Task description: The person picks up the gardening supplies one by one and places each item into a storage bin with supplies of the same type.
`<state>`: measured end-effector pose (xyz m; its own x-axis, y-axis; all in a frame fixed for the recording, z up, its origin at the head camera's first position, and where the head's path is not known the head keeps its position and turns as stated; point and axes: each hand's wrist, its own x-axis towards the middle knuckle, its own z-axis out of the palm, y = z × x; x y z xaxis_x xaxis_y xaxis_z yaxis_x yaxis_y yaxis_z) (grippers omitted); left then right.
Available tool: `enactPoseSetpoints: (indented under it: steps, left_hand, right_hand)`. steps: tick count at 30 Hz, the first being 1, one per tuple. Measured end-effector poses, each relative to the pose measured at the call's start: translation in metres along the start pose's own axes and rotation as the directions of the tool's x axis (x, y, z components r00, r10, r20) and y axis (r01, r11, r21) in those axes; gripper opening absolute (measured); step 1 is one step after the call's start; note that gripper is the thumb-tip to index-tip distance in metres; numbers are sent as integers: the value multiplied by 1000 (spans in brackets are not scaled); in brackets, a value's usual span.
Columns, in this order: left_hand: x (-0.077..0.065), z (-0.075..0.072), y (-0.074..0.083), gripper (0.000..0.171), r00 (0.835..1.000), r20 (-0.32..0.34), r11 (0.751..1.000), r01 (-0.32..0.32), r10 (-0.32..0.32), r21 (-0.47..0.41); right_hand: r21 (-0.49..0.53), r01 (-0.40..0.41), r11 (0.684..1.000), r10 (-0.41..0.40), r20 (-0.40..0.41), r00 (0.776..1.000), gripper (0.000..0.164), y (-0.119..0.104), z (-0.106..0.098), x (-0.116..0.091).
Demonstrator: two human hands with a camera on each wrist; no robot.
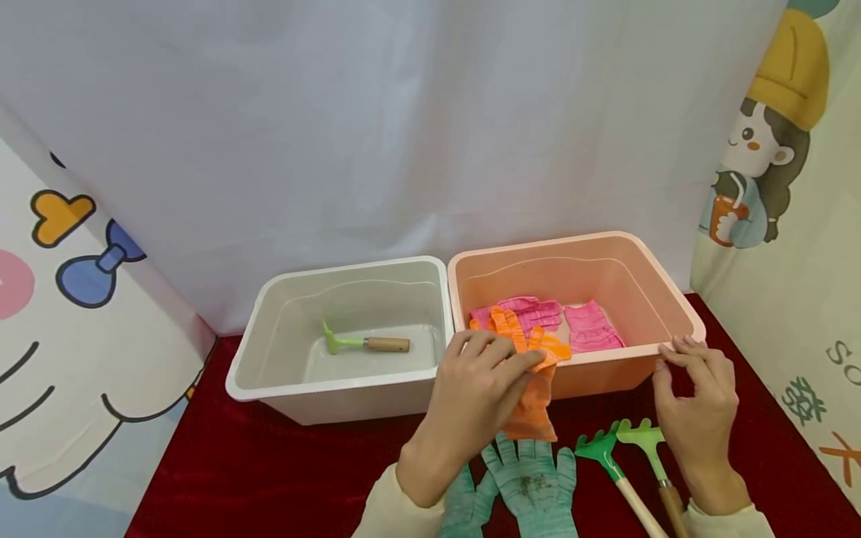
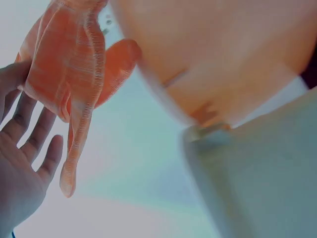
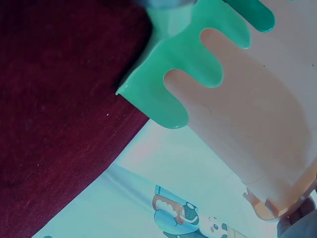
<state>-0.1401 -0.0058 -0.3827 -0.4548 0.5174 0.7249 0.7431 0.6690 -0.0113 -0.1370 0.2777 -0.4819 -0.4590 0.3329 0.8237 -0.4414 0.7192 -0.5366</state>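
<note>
Held an orange knitted fabric glove (image 1: 536, 411) in left hand (image 1: 474, 388), above the near edge of the peach rectangular plastic tub (image 1: 605, 376), open upward; pinched its near-right rim with right hand (image 1: 705, 403).

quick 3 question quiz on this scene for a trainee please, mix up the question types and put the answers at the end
1. Which hand holds the orange glove?
2. True or false: the pink gloves lie in the grey bin.
3. In the head view, how many rakes lie on the red cloth?

Key:
1. The left hand.
2. False; they lie in the peach bin.
3. Two, one dark green and one light green.
</note>
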Motion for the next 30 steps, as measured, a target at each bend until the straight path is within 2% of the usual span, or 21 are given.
enactPoseSetpoints:
  steps: [4, 6, 8, 10, 11, 12, 14, 16, 22, 27, 30]
  left_hand:
    - [32, -3, -4, 10, 992, -122, 1000, 14, -17, -22]
    - [50, 1, -7, 12, 987, -155, 999, 43, -46, -26]
    - [66, 9, -11, 21, 990, -102, 995, 99, -98, 10]
    - [73, 16, -14, 34, 989, 16, 986, 149, -150, 79]
    - [73, 20, -15, 40, 980, 85, 980, 170, -179, 102]
    - [71, 23, -16, 46, 968, 149, 975, 184, -201, 124]
    - [62, 25, -15, 53, 945, 233, 968, 195, -228, 155]
    - [50, 25, -14, 52, 936, 251, 966, 218, -247, 137]
    - [14, 13, -12, 43, 939, 212, 962, 259, -271, 82]
    - [-20, 3, -17, 34, 948, 152, 960, 278, -281, 37]
    - [-39, -1, -19, 31, 947, 114, 954, 299, -299, 16]
  right_hand:
    - [-2, 2, 1000, -2, -3, 1000, 16, 0, -1, 0]
    - [-2, 0, 1000, 0, -6, 1000, 16, 1, -1, 0]
    - [-3, -3, 1000, 3, -8, 1000, 16, 0, -1, 0]
    - [-3, -6, 1000, 6, -3, 1000, 17, 0, -2, -2]
    - [-2, -7, 1000, 7, 1, 1000, 17, 0, -2, -3]
    - [-1, -5, 1000, 5, 4, 1000, 17, 0, -2, -4]
    - [3, 1, 1000, -1, 16, 1000, 18, -1, -1, -5]
    - [6, 5, 1000, -6, 24, 1000, 18, -1, -1, -4]
    - [6, 8, 1000, -9, 36, 999, 21, 1, 0, -1]
    - [10, 12, 1000, -13, 44, 999, 21, 2, -2, 0]
    - [11, 12, 1000, -12, 44, 999, 20, 3, -3, 1]
